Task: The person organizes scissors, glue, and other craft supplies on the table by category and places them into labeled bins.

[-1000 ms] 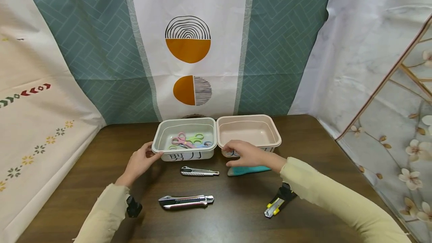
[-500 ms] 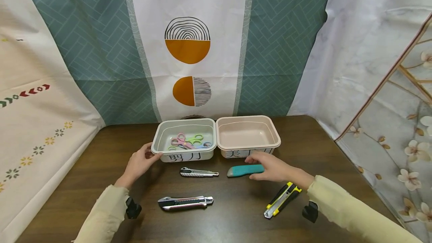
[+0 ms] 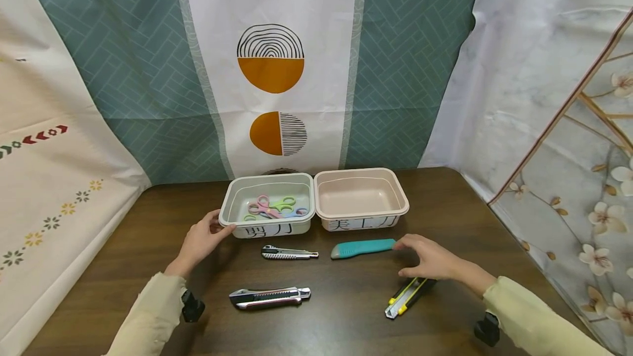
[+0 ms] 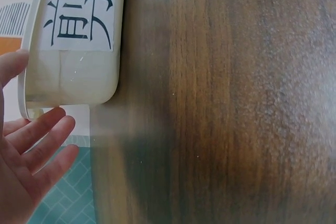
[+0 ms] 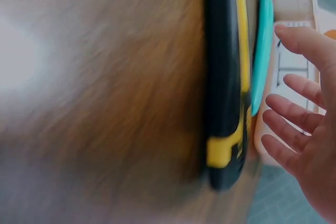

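Observation:
My left hand rests at the near left corner of a pale green plastic box, thumb touching its rim and fingers loosely beside its end wall. Inside that box lie pink scissors, green scissors and a partly hidden blue-handled pair. My right hand hovers with spread, relaxed fingers above a yellow-and-black utility knife, hiding its far end. Just left of the right fingertips lies a teal utility knife. A small silver-and-black utility knife and a larger one lie between the hands.
A beige-pink plastic box with a character label stands against the green one. Both boxes sit near the back of the brown wooden table, before a patterned cloth. Cloth also hangs at both sides.
My right hand has moved right and toward me, from the beige-pink box's front past the teal utility knife to the yellow-and-black one. My left hand has kept its place at the green box.

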A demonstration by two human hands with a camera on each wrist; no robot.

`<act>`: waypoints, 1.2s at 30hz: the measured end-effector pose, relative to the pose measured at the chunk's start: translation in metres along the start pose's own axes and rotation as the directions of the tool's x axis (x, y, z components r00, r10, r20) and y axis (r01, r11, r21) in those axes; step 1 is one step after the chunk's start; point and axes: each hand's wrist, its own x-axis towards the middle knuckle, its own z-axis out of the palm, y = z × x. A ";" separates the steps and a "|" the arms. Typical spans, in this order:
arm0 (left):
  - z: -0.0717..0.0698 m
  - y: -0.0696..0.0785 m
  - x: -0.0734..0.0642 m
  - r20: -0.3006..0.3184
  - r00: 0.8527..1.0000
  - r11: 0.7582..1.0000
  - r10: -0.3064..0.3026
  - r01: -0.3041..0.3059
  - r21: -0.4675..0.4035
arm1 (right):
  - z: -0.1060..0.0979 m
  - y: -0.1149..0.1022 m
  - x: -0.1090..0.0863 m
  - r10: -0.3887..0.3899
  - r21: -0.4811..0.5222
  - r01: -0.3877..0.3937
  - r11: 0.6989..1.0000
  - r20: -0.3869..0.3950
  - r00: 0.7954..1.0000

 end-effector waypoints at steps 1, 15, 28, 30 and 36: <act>0.000 -0.001 0.000 0.000 1.000 1.000 0.001 -0.001 0.001 | -0.001 0.003 -0.003 0.011 -0.006 -0.011 1.000 0.009 1.000; 0.002 -0.004 0.001 -0.006 1.000 1.000 0.013 -0.012 0.005 | 0.000 0.018 -0.032 -0.004 0.015 0.004 1.000 0.043 0.999; 0.001 -0.004 0.001 0.003 1.000 1.000 0.002 -0.002 -0.007 | 0.002 0.019 -0.040 -0.021 -0.051 0.025 0.998 0.090 0.996; 0.001 -0.003 0.001 0.001 1.000 1.000 0.002 -0.002 -0.004 | 0.003 0.019 -0.039 -0.036 -0.055 0.040 0.998 0.076 0.996; 0.001 -0.002 0.000 0.008 1.000 1.000 -0.001 0.001 -0.008 | 0.006 0.014 -0.033 -0.055 -0.049 0.058 0.997 0.074 0.996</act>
